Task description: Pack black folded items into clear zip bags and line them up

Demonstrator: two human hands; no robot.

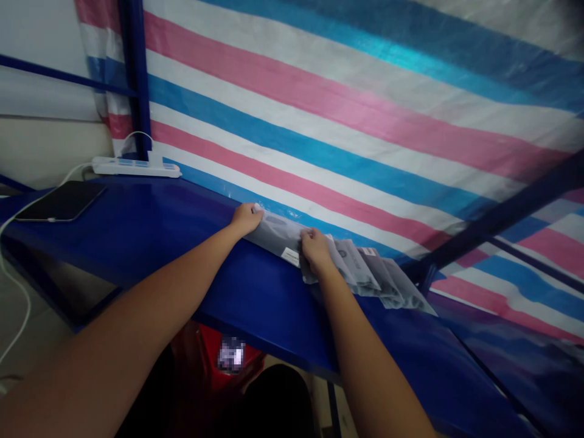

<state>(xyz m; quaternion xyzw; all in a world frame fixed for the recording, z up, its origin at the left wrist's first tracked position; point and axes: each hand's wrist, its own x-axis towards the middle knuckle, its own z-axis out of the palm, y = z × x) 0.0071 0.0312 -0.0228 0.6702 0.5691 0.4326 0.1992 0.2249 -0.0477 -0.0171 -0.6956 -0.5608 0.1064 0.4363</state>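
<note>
A grey item in a clear plastic bag [276, 234], with a white label near its lower right corner, lies at the back of the blue table. Closed on the bag's left end is my left hand [247, 219]. My right hand [316, 248] grips its right end, fingers curled and partly hidden. Right beside that hand, several more grey plastic packages [365, 267] overlap in a row, some with printing on them. What is inside the bags I cannot make out.
At the table's [269, 298] left end lie a dark tablet [64, 201] with a white cable and a white power strip [137, 166]. Striped plastic sheeting [292, 134] hangs behind, between blue metal posts [137, 79]. Below the front edge is a red stool [214, 347].
</note>
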